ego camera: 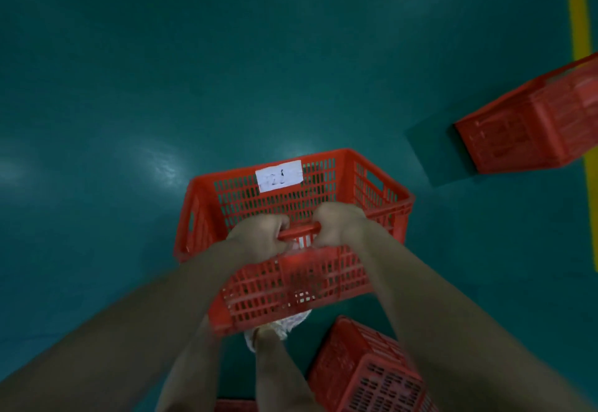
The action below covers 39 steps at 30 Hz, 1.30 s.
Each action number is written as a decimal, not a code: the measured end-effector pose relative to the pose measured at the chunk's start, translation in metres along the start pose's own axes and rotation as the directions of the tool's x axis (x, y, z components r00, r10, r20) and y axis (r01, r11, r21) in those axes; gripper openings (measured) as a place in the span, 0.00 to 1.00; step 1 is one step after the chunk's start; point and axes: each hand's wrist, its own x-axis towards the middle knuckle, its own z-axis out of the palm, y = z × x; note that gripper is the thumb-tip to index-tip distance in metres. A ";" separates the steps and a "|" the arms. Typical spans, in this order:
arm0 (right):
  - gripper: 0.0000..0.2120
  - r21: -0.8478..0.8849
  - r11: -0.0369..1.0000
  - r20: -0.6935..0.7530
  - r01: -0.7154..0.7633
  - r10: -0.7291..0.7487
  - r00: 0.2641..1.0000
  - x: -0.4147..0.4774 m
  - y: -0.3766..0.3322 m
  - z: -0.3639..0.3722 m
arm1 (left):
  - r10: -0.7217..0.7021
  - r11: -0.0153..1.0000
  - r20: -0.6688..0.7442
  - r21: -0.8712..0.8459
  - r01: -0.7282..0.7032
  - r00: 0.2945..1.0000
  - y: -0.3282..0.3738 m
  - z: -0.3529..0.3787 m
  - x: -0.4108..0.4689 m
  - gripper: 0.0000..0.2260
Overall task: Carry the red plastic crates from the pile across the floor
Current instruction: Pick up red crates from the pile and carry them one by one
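Observation:
I hold an empty red slatted plastic crate (pixel 291 285) in front of me, above the green floor. Its near rim is gripped by both hands side by side: my left hand (pixel 259 236) on the left, my right hand (pixel 339 222) on the right, fingers curled over the rim. A white paper label (pixel 279 176) is stuck on the crate's far wall. My legs and a light shoe show below the crate.
Another red crate (pixel 534 126) lies tipped on the floor at the right, beside a yellow floor line (pixel 581 23). A third red crate (pixel 372 369) lies near my feet at the bottom right. Glossy green floor (pixel 161 71) stretches ahead and left.

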 end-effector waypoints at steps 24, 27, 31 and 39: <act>0.19 -0.478 0.746 0.057 0.463 -0.500 0.864 -0.226 -0.464 -0.272 | -0.276 0.958 -0.203 0.014 0.285 0.939 -0.101 -0.421 -0.413 0.15; 0.17 -0.571 0.650 0.066 0.501 -0.573 0.817 -0.243 -0.520 -0.288 | -0.330 0.942 -0.275 -0.031 0.335 0.903 -0.121 -0.443 -0.455 0.16; 0.14 -0.681 0.513 0.079 0.522 -0.658 0.749 -0.259 -0.595 -0.315 | -0.397 0.915 -0.381 -0.094 0.392 0.835 -0.147 -0.473 -0.502 0.14; 0.05 -0.749 0.292 0.211 0.594 -0.745 0.633 -0.284 -0.748 -0.371 | -0.570 0.814 -0.542 -0.270 0.515 0.617 -0.205 -0.544 -0.581 0.12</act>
